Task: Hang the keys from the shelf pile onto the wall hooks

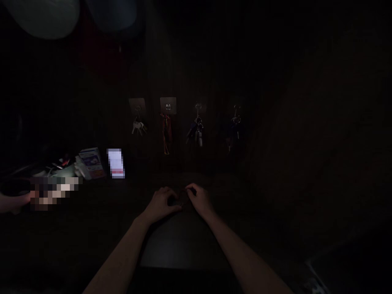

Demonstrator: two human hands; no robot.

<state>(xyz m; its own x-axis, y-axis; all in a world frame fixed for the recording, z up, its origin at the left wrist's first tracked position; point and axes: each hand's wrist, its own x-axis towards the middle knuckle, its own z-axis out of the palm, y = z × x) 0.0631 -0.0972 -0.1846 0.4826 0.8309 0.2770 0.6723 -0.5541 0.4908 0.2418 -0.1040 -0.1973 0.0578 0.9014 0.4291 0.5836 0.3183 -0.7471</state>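
The scene is very dark. Over the dark surface in the middle of the head view, my left hand (161, 203) is curved, thumb stretched toward my right hand. My right hand (199, 200) has its thumb and forefinger drawn together in a pinch. Between the two hands lies a small dark reddish-brown thing (183, 197) with a faint glint; its kind is too dim to tell. Both hands' fingertips appear to meet it. Beyond them hang bunches of keys (139, 127), more keys (199, 132) and a red and yellow cord (166, 132) on wall hooks.
To the left are a lit, blurred-out screen (115, 163), a printed packet (92, 163) and assorted clutter. Another person's hand (14, 203) reaches in at the far left, beside a pixelated patch. Dim keys (235, 128) hang on the rightmost hook. Two pale rounded shapes (49, 18) hang at the upper left.
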